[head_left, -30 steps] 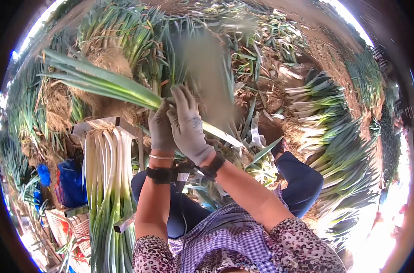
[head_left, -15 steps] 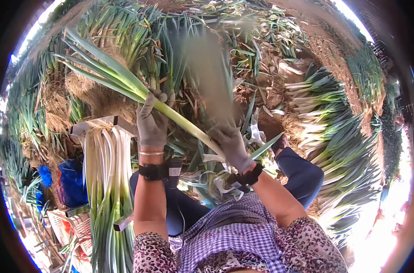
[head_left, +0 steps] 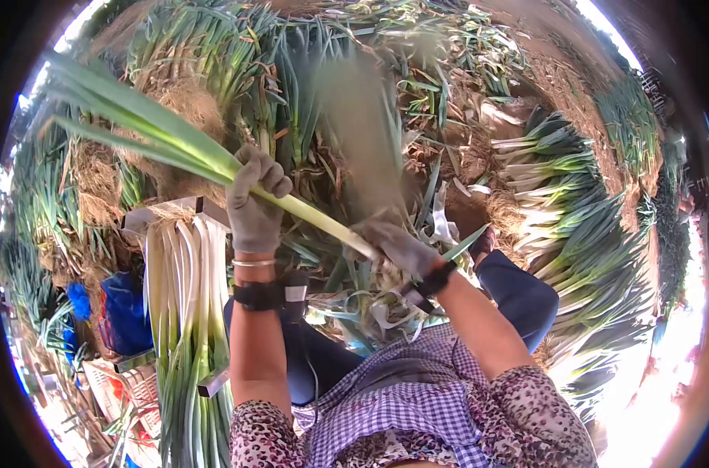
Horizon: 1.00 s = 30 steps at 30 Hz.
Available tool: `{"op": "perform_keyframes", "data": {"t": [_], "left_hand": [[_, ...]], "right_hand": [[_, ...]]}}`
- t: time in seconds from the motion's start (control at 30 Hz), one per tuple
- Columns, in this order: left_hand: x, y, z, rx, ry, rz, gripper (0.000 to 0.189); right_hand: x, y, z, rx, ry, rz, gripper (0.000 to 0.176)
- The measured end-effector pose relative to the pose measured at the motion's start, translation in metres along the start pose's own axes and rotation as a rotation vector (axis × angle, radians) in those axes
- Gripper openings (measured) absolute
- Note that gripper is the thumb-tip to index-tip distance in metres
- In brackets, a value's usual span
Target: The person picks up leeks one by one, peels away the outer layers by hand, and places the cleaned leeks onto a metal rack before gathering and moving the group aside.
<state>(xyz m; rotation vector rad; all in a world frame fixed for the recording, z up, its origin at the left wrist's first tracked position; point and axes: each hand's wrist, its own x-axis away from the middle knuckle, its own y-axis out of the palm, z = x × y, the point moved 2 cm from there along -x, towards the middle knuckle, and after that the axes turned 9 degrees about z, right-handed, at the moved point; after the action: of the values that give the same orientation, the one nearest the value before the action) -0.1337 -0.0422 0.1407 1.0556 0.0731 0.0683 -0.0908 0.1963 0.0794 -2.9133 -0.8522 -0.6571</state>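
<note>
A long leek slants across in front of me, its green leaves at the upper left and its pale end at the lower right. My left hand, in a grey glove, is wrapped round the shaft just below the leaves. Gloved too, my right hand closes on the pale end, whose tip is partly hidden by the fingers. Peeled strips and leaf scraps lie beneath my right hand, above my lap.
To my left, a metal-edged rack holds a bundle of leeks. A long row of leeks lies on the right. More leeks with roots stand at the upper left, near a blue bag. A blurred smear covers the upper middle.
The leek has shifted toward the upper left, its leaves reaching farther out. My left fingers now curl more fully round it. The pale strip hanging by its lower end no longer shows there.
</note>
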Motion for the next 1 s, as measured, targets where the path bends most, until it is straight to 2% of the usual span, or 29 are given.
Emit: {"op": "perform_keyframes", "data": {"t": [0.07,0.1,0.17,0.2,0.23,0.27,0.3,0.33,0.4,0.43,0.53,0.63,0.7,0.8,0.83,0.93,1.0], "left_hand": [[-0.003,-0.005,0.009,0.018,-0.084,-0.093,0.024],[-0.004,-0.006,0.008,0.032,-0.107,-0.12,0.023],[-0.007,0.01,-0.007,-0.005,-0.068,0.149,0.022],[-0.005,0.016,-0.015,-0.023,-0.051,0.284,0.022],[-0.004,0.009,-0.025,-0.28,-0.022,0.2,0.019],[0.005,0.019,-0.038,-0.461,-0.067,0.346,0.014],[0.0,0.003,-0.052,-0.32,-0.172,0.377,0.013],[-0.006,-0.018,-0.067,-0.177,-0.275,0.41,0.012],[-0.016,-0.03,-0.065,-0.138,-0.3,0.359,0.011],[-0.021,-0.031,-0.061,-0.117,-0.307,0.335,0.011],[-0.027,-0.031,-0.056,-0.104,-0.234,0.373,0.01],[-0.03,-0.04,-0.059,-0.098,-0.256,0.381,0.01],[-0.032,-0.039,-0.059,-0.078,-0.277,0.378,0.009],[-0.037,-0.027,-0.042,-0.081,-0.264,0.249,0.008],[-0.039,-0.011,-0.033,-0.111,-0.24,0.317,0.007],[-0.076,0.007,-0.002,-0.147,-0.25,0.291,0.01],[-0.114,0.0,0.023,-0.266,-0.142,0.373,0.012]], "right_hand": [[0.022,0.007,0.047,-0.262,-0.027,-0.083,0.028],[0.033,0.014,0.056,-0.151,-0.086,-0.024,0.028],[0.051,0.021,0.063,0.077,-0.207,0.098,0.029],[0.051,0.023,0.054,0.039,-0.155,0.15,0.028],[0.045,0.028,0.035,-0.001,-0.106,0.204,0.026],[0.034,0.028,0.02,-0.04,-0.06,0.258,0.024],[0.021,0.023,0.008,-0.011,-0.131,0.181,0.023],[0.025,0.021,0.008,-0.037,-0.065,0.151,0.024],[0.035,0.019,0.01,-0.09,0.06,0.091,0.026],[0.042,0.02,0.021,-0.136,-0.047,0.105,0.022],[0.08,0.013,0.054,-0.058,0.116,0.242,0.024],[0.107,0.008,0.058,-0.086,0.2,0.251,0.038],[0.112,0.011,0.066,-0.064,0.058,0.315,0.038],[0.117,0.014,0.066,0.01,-0.092,0.393,0.035],[0.119,0.017,0.054,0.038,-0.117,0.396,0.035],[0.123,0.021,0.022,0.068,-0.17,0.409,0.026],[0.125,0.018,0.017,0.053,-0.21,0.419,0.021]]}}
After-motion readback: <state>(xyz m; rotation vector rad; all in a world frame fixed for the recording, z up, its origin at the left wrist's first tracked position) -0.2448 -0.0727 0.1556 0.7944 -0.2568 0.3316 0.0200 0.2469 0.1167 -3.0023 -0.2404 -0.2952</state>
